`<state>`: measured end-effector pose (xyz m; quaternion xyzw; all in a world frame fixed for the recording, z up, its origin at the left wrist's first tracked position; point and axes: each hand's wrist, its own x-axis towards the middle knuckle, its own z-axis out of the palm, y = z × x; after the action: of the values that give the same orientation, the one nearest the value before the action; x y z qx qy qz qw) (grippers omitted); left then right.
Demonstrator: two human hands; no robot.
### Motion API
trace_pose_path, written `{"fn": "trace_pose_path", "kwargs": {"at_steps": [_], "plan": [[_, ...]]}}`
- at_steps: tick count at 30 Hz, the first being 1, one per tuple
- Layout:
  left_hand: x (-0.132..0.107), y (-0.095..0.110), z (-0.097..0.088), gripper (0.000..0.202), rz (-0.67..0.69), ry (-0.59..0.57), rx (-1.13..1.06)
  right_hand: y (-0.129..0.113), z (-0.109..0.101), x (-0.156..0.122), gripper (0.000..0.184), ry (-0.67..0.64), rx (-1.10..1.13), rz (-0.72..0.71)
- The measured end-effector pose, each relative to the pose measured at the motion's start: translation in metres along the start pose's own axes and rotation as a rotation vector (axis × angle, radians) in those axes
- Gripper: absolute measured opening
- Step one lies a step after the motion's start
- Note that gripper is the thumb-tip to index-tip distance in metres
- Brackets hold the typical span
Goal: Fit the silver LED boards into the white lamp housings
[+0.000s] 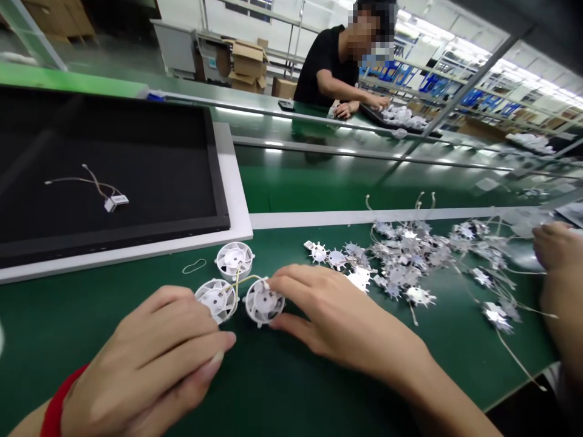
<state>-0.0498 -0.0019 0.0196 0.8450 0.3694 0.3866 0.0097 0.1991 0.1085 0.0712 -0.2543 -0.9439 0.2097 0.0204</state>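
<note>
Your left hand (155, 358) is nearest, against the left white fan (215, 300).
Its fingertips are partly hidden, so I cannot tell whether they grip. Your right hand (332, 303) has thumb and finger closed on the right white fan (264, 302), toward the near edge of the table (273, 382). Just beyond sits 1 more white fan (234, 260). Silver star-shaped parts (405, 258) lie heaped short of the table's far edge; past it, a co-worker (321, 67) reaches to white pieces (403, 116).

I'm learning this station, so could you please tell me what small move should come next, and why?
Perhaps the right hand should nudge the right fan toward the left fan: its fingers touch the right fan's rim, while a gap, crossed by a yellow wire, separates the two fans.
</note>
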Motion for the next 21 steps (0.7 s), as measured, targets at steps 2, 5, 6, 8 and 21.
{"fn": "trace_pose_path", "kwargs": {"at_steps": [2,5,6,8,21], "plan": [[0.001,0.002,0.003,0.024,-0.002,-0.047,0.050,-0.004,-0.001,-0.001,0.023,-0.080,0.154,-0.080],[0.003,0.005,0.009,0.024,0.039,-0.122,0.092,-0.008,0.000,-0.001,0.014,-0.179,0.238,-0.131],[0.003,0.005,0.010,0.025,0.058,-0.138,0.087,-0.008,0.001,-0.001,0.013,-0.193,0.207,-0.128],[0.003,0.006,0.012,0.027,0.073,-0.151,0.075,-0.007,0.003,0.000,0.014,-0.201,0.117,-0.121],[0.014,0.015,0.010,0.045,-0.001,-0.199,0.038,0.005,0.000,0.004,0.018,0.054,-0.136,-0.143]]}}
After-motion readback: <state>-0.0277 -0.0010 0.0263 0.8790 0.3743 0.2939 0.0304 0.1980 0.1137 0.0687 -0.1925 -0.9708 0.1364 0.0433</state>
